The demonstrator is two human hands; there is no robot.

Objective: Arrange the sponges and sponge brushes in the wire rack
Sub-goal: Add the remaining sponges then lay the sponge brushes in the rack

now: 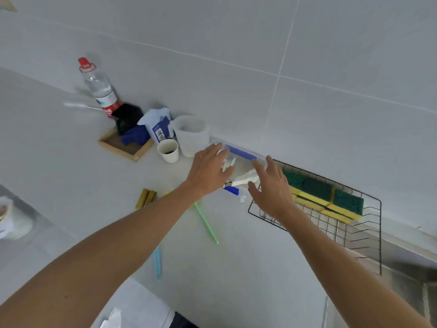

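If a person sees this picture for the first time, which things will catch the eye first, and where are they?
First, the two bare arms reaching in from below, with the left hand and right hand spread open over a clear container with blue clips by the wall. Next, the green and yellow sponges lined up in the black wire rack at the right. Then the red-capped bottle, upper left.
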